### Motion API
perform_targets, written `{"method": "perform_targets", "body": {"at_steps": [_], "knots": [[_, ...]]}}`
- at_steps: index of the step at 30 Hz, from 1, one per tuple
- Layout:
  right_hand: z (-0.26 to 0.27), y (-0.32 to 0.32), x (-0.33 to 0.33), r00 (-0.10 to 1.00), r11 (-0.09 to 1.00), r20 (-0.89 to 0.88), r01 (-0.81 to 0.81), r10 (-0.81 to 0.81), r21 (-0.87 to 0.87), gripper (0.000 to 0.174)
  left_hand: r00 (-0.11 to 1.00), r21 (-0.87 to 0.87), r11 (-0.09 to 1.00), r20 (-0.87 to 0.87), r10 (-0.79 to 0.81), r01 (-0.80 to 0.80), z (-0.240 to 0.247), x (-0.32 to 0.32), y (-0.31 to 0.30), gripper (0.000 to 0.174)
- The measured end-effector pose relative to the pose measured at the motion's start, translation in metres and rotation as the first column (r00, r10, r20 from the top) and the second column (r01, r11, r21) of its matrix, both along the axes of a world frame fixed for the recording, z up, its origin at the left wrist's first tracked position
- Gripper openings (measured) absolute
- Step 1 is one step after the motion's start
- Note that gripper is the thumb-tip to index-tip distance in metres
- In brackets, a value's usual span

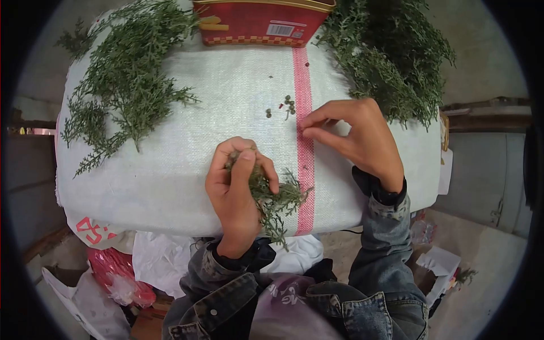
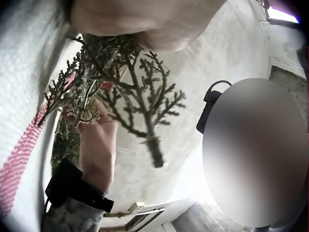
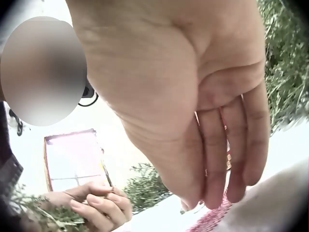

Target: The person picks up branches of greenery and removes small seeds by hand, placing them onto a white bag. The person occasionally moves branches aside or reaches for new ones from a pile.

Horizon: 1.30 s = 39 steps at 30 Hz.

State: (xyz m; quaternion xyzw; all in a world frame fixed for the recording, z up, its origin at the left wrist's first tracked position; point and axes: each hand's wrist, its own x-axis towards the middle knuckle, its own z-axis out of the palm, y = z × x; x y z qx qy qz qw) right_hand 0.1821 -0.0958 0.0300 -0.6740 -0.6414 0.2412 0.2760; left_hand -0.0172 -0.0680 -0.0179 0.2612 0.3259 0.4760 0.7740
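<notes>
Your L hand sits just below centre of the head view, fingers and thumb curled round a green sprig. The stem end is buried in the fist and the feathery tips stick out to the right, lying over the pink stripe. The L wrist view shows the same sprig hanging under the palm, cut stem pointing down.

Your R hand is right of centre, well apart from the L hand. Its thumb and forefinger tips meet on the pink stripe. Can't tell if anything is pinched between them, it's too small to see. In the R wrist view the R hand fills the frame w/ fingers nearly straight, tips down at the stripe.

Both hands work on a white woven sack that covers the middle of the frame. A few small dark berries lie loose on it, just left of the stripe and above your R hand's fingertips.

- A red tin stands at top centre, on the sack's far edge.
- One pile of green cuttings lies upper left.
- A second heap lies upper right, near the back of your R hand.
- Your denim sleeves come in from the bottom.
</notes>
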Motion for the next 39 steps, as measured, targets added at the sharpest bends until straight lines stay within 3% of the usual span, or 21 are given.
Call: {"method": "perform_targets", "body": {"at_steps": [1,4,5,8,12,16,21,25,33,36,39], "knots": [[0.002,0.001,-0.006,1.000,1.000,0.000,-0.009,0.009,0.002,0.018,1.000,0.011,1.000,-0.019,-0.017,0.017,-0.001,-0.001,0.001,0.008],[0.009,0.000,-0.033,0.921,0.997,-0.386,0.071,-0.050,0.040,0.017,0.997,0.020,0.998,-0.052,-0.056,0.057,-0.005,-0.002,-0.002,0.008],[0.008,0.000,-0.039,0.921,0.997,-0.386,0.068,-0.048,0.038,0.017,0.997,0.025,0.998,-0.035,-0.064,0.065,-0.006,-0.002,-0.001,0.008],[0.002,0.001,-0.055,0.683,0.990,-0.717,0.119,-0.137,-0.076,0.016,0.998,0.035,0.997,-0.005,-0.069,0.069,-0.007,-0.004,-0.002,0.009],[-0.002,-0.001,-0.058,0.623,0.992,-0.774,0.111,-0.117,-0.062,0.020,1.000,0.070,0.998,0.019,-0.001,0.000,0.001,-0.002,-0.011,0.009],[0.000,-0.006,-0.058,0.670,0.996,-0.741,0.084,-0.037,0.026,0.022,0.994,0.222,0.970,0.049,0.093,-0.102,0.003,0.001,-0.012,0.008],[-0.002,-0.006,-0.056,0.653,0.991,-0.756,0.074,0.036,0.111,0.021,0.996,0.246,0.967,0.074,0.045,-0.062,0.004,0.000,-0.011,0.007],[-0.006,-0.004,-0.055,0.751,0.978,-0.658,0.094,0.053,0.186,0.019,0.996,0.278,0.960,0.084,0.019,-0.042,0.007,0.000,-0.011,0.006],[-0.009,-0.005,-0.055,0.679,0.987,-0.731,0.061,0.069,0.150,0.019,0.994,0.254,0.967,0.106,0.005,-0.032,0.010,0.000,-0.012,0.005],[-0.008,-0.008,-0.057,0.412,0.996,-0.911,0.086,-0.032,0.004,0.021,0.993,0.261,0.965,0.112,-0.030,0.000,0.009,-0.002,-0.011,0.005],[-0.013,-0.009,-0.054,0.445,0.997,-0.896,0.070,-0.009,0.025,0.022,0.994,0.287,0.958,0.096,-0.042,0.013,0.007,-0.001,-0.011,0.005]]}}
